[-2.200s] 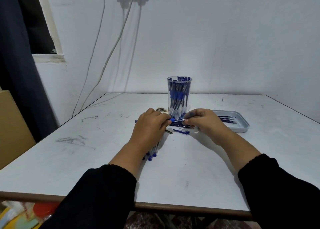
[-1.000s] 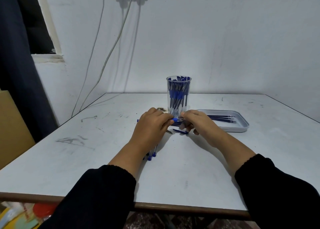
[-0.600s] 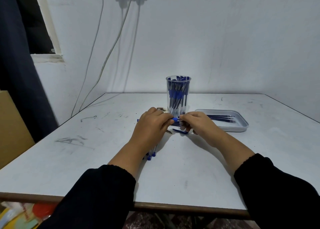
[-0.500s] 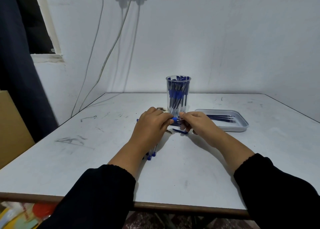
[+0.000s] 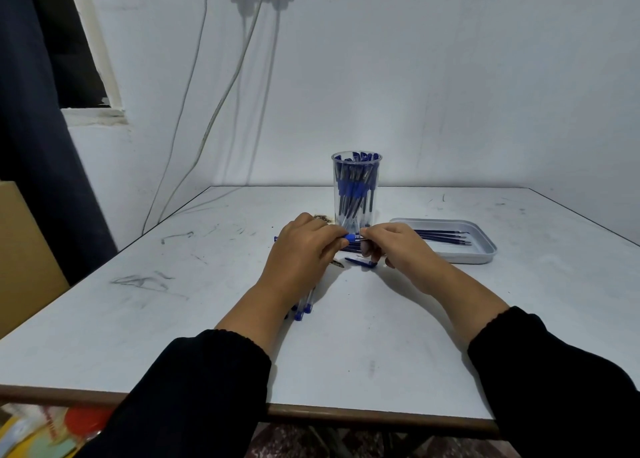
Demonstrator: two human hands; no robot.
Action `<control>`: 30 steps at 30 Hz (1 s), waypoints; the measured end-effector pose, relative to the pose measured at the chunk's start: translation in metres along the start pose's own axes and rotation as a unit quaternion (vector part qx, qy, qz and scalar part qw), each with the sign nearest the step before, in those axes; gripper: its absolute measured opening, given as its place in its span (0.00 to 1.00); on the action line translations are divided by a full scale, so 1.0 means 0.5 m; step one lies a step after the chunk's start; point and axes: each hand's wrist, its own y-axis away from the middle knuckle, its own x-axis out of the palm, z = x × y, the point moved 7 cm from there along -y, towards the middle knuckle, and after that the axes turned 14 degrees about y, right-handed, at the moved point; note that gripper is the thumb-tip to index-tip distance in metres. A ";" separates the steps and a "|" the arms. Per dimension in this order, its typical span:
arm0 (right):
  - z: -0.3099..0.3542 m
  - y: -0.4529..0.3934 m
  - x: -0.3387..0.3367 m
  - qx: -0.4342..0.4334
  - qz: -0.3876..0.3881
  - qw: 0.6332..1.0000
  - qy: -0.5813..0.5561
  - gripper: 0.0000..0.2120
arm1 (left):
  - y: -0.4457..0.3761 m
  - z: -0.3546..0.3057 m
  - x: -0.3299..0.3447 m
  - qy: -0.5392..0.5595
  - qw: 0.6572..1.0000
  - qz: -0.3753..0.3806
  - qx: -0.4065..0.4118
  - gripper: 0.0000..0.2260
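The fingers (image 5: 330,236) of the left hand (image 5: 301,250) are curled around a blue pen (image 5: 350,238), and the right hand (image 5: 398,246) pinches its free end just beside them. The long axis of the pen runs left to right between both hands, so I judge that the next push or pull goes along this line. The cup of pens (image 5: 356,187) stands just behind.
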 end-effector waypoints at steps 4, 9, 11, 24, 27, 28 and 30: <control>-0.006 -0.003 0.000 0.004 0.001 1.000 0.013 0.21 | -0.001 0.001 0.002 0.004 1.000 0.004 0.005 0.11; -0.001 0.002 0.003 0.005 0.010 1.000 -0.016 0.19 | 0.000 0.002 0.002 -0.005 1.000 -0.001 0.007 0.07; 0.001 0.002 0.003 -0.005 0.012 1.000 -0.024 0.14 | -0.001 0.002 0.001 -0.007 1.000 -0.003 0.009 0.07; -0.031 -0.020 -0.007 0.017 -0.029 0.999 0.026 0.10 | 0.002 0.013 -0.012 -0.026 0.999 -0.019 -0.035 0.08; -0.048 -0.026 -0.014 0.013 -0.050 0.978 0.204 0.05 | 0.003 0.020 -0.018 -0.031 0.998 -0.032 -0.052 0.08; -0.050 -0.026 -0.012 0.011 -0.044 0.969 0.243 0.04 | 0.003 0.021 -0.019 -0.036 0.997 -0.036 -0.054 0.08; -0.052 -0.025 -0.009 0.011 -0.026 0.958 0.286 0.05 | 0.004 0.025 -0.021 -0.041 0.996 -0.042 -0.061 0.07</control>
